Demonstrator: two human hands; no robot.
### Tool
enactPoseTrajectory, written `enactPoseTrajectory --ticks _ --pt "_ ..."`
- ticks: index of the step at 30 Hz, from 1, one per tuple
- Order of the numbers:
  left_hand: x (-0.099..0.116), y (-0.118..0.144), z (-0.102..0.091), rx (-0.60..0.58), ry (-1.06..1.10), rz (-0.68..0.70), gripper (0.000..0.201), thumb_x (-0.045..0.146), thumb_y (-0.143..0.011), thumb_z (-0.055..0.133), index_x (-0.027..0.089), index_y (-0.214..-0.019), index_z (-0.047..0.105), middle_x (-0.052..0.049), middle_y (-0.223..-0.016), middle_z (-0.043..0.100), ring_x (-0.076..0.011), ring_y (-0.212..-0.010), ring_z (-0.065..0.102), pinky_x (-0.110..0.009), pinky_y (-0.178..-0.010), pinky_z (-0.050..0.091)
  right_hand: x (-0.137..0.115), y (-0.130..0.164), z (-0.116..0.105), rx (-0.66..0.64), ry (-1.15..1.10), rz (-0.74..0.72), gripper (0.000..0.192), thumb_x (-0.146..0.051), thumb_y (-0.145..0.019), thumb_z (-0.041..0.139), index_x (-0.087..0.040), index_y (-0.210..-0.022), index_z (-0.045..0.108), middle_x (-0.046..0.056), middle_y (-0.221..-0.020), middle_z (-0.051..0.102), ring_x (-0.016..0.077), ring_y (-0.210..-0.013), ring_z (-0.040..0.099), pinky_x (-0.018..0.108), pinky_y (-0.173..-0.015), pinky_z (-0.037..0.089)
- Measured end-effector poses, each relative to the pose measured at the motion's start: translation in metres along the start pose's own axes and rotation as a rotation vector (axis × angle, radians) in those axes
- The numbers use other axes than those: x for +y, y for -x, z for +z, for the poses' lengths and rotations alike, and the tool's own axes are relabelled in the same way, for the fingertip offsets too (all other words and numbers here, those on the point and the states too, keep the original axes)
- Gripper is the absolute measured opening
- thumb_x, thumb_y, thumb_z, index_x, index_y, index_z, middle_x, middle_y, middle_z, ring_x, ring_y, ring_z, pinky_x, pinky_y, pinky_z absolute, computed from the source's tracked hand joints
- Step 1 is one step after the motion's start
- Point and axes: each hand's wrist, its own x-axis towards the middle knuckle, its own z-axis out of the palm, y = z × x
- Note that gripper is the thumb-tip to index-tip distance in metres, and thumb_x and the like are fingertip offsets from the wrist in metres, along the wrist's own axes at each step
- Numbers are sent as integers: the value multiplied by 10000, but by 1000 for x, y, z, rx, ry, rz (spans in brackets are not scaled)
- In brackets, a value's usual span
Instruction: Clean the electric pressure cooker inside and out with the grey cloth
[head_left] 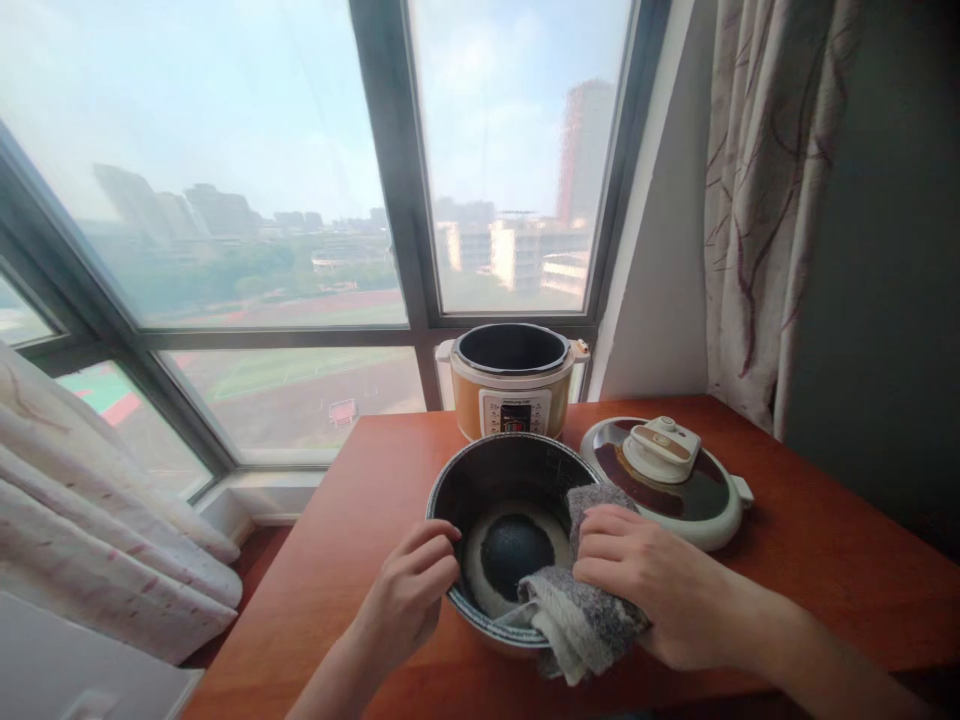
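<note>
A grey cloth (581, 610) is gripped by the right hand (645, 585), whose fingers (600, 545) are curled over it and press it against the inside wall of a dark inner pot (480, 475). The cloth is draped across the near right part of the pot's rim, one folded end hanging outside and the other reaching down inside. The near left part of the rim is clasped by the left hand (409, 590): the fingertips (442, 535) are hooked over the edge into the pot, and the palm is laid against the outer wall. The pot is seen tilted toward the viewer, so that its pale, round-centred bottom is exposed. It is supported on a reddish-brown wooden table (360, 520), close to the near edge.

Just beside the pot, to the right, a cooker lid (675, 490) is laid flat on the table, with its cream knob uppermost and a white rim around a dark glossy top. Behind the pot, at the far edge of the table, an orange-and-cream electric pressure cooker (512, 385) is stood upright, uncovered, with its control panel turned toward the viewer. A large window (300, 200) is seen beyond it, with hazy buildings and a sports field outside. A patterned curtain (765, 200) is hung at the right, and a second pale curtain (90, 510) is gathered at the lower left.
</note>
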Motion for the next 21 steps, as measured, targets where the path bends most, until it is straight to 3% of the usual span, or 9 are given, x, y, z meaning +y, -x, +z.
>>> enactPoseTrajectory --ticks 5,10,15,18,21 --pt "-26 0 -2 -42 133 18 427 258 -1047 233 206 -736 521 -58 -690 532 -223 -1094 619 -349 -887 544 23 1 -4 54 1 -69 449 -71 -575 582 -225 -993 639 33 -1017 660 244 -1100 540 486 -1156 213" --pt "-34 -4 -8 -25 57 -1 339 148 -1010 325 205 -793 578 -84 -897 705 -244 -1285 555 -389 -965 507 12 -2 8 120 15 46 367 -97 -557 597 -213 -903 640 28 -900 635 217 -910 559 473 -1110 274" --pt "-4 -3 -15 -43 -265 -84 258 70 -930 418 207 -1007 623 -88 -1243 692 -251 -1337 508 -388 -981 464 -10 -4 24 224 24 195 285 -119 -566 605 -205 -837 618 48 -874 625 243 -907 520 445 -1008 333" --pt "23 -3 -12 3 -334 -64 265 76 -904 464 202 -1077 620 -79 -1170 715 -249 -1242 569 -388 -975 431 -25 -4 33 234 33 291 284 -118 -540 608 -207 -810 608 55 -882 630 253 -911 510 430 -954 338" --pt "43 -6 -5 43 -312 -68 215 93 -895 461 193 -998 621 -68 -997 723 -232 -1048 629 -375 -921 426 -43 -10 47 278 70 402 256 -139 -520 632 -206 -764 593 69 -867 639 265 -884 509 432 -910 335"
